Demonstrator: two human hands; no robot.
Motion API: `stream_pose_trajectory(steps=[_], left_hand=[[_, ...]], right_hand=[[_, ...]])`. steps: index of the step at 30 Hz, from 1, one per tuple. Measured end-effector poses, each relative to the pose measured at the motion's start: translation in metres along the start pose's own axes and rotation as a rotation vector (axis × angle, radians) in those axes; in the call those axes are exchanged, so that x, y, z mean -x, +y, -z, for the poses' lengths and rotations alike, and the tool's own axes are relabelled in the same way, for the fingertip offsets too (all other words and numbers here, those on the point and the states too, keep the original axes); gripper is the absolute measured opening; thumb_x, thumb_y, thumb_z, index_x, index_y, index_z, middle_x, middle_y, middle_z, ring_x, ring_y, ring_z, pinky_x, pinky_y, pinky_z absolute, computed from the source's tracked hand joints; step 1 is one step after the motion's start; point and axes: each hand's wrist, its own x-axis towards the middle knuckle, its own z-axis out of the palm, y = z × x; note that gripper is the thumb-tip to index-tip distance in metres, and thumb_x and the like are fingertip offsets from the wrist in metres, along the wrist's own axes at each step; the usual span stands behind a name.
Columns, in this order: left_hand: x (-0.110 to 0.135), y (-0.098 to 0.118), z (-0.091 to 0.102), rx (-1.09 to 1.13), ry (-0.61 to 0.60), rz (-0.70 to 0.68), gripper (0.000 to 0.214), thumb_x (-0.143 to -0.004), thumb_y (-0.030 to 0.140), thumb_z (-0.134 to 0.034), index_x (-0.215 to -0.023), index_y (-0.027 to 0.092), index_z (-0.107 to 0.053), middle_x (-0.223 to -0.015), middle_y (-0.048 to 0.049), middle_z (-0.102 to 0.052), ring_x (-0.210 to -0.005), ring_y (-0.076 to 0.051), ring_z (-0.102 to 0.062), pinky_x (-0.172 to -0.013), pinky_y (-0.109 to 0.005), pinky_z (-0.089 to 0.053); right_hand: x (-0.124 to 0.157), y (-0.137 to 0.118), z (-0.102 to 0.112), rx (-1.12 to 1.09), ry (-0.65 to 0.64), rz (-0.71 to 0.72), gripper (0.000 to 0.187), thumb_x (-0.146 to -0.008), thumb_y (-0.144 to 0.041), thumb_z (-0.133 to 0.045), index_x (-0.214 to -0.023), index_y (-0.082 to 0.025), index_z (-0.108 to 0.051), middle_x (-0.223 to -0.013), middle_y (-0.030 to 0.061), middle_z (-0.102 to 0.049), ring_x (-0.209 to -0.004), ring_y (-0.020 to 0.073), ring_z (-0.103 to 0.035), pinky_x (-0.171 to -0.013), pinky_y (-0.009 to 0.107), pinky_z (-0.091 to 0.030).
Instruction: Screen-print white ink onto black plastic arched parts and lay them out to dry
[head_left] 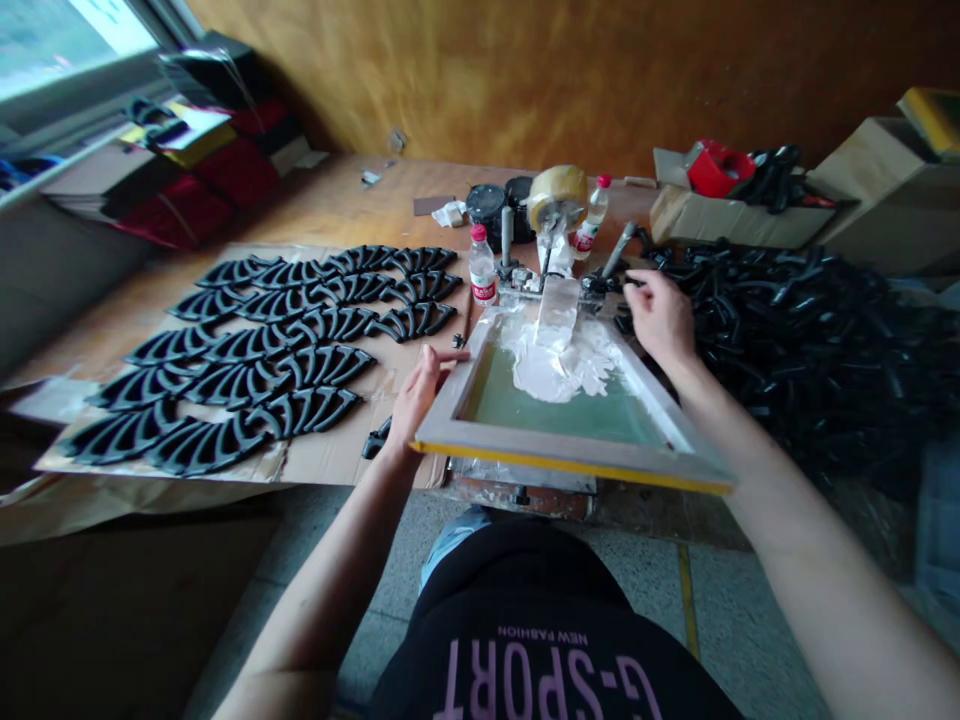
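Observation:
A screen-printing frame [510,440] with a green mesh and a yellow front edge tilts up in front of me. White paste [551,372] lies on the mesh around a pale squeegee-like block [559,305]. My left hand [421,392] is at the frame's left side, its fingers stretched toward the edge; no held object shows. Beyond the frame's right side, my right hand [661,315] has its fingers curled together near the heap of black plastic parts [810,340]. Whatever may be between those fingertips is too small to make out.
Rows of black curved parts [247,355] cover the cardboard [319,455] on the left. Two bottles, one a red-capped bottle [482,268], stand behind the frame near a tape roll [559,195] and black jars [487,210]. Boxes [739,215] sit at back right.

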Motion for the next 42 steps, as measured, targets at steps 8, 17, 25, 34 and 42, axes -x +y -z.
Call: stream_pose_trajectory(steps=[8,17,25,34,42], left_hand=[[-0.045,0.041,-0.042,0.226,0.080,-0.250,0.049,-0.092,0.061,-0.041,-0.109,0.020,-0.061,-0.085,-0.0054,-0.070,-0.075,-0.015,-0.066,-0.055,-0.020,-0.049],[0.057,-0.077,-0.046,0.209,-0.191,0.451,0.056,-0.080,0.067,-0.055,-0.105,0.017,-0.061,-0.106,-0.0147,-0.070,-0.084,-0.023,-0.069,-0.054,-0.027,-0.052],[0.067,-0.152,0.085,0.064,0.538,0.432,0.046,-0.082,0.063,-0.053,-0.088,0.017,-0.051,-0.079,-0.0031,-0.061,-0.056,-0.013,-0.064,-0.046,-0.021,-0.049],[0.045,-0.209,0.134,-0.249,0.466,0.657,0.043,-0.091,0.057,-0.038,-0.080,0.018,-0.050,-0.059,-0.0073,-0.066,-0.048,-0.018,-0.064,-0.045,-0.024,-0.048],[-0.001,-0.202,0.124,-0.250,0.395,0.626,0.041,-0.093,0.054,-0.039,-0.088,0.016,-0.054,-0.070,-0.0108,-0.071,-0.054,-0.018,-0.067,-0.052,-0.027,-0.052]], right_hand=[[0.130,-0.006,-0.054,0.077,-0.547,0.127,0.026,-0.089,-0.043,-0.060,-0.086,-0.018,-0.063,-0.098,0.0110,-0.066,-0.095,0.0244,-0.059,-0.083,0.033,-0.044],[0.155,-0.114,-0.053,0.092,-0.525,0.281,0.016,-0.098,-0.029,-0.046,-0.091,-0.017,-0.056,-0.087,0.0102,-0.065,-0.088,0.0249,-0.058,-0.076,0.033,-0.041],[0.163,-0.236,-0.123,-0.199,-0.714,0.642,0.022,-0.092,-0.036,-0.058,-0.108,-0.021,-0.061,-0.107,0.0076,-0.063,-0.106,0.0238,-0.051,-0.089,0.035,-0.043],[0.165,-0.265,-0.210,0.161,-1.002,0.437,0.039,-0.088,-0.051,-0.060,-0.116,-0.024,-0.063,-0.120,0.0121,-0.056,-0.105,0.0314,-0.056,-0.078,0.039,-0.047],[0.134,-0.255,-0.238,0.088,-0.904,0.337,0.027,-0.090,-0.040,-0.056,-0.105,-0.022,-0.069,-0.110,0.0097,-0.062,-0.100,0.0244,-0.058,-0.092,0.038,-0.040]])
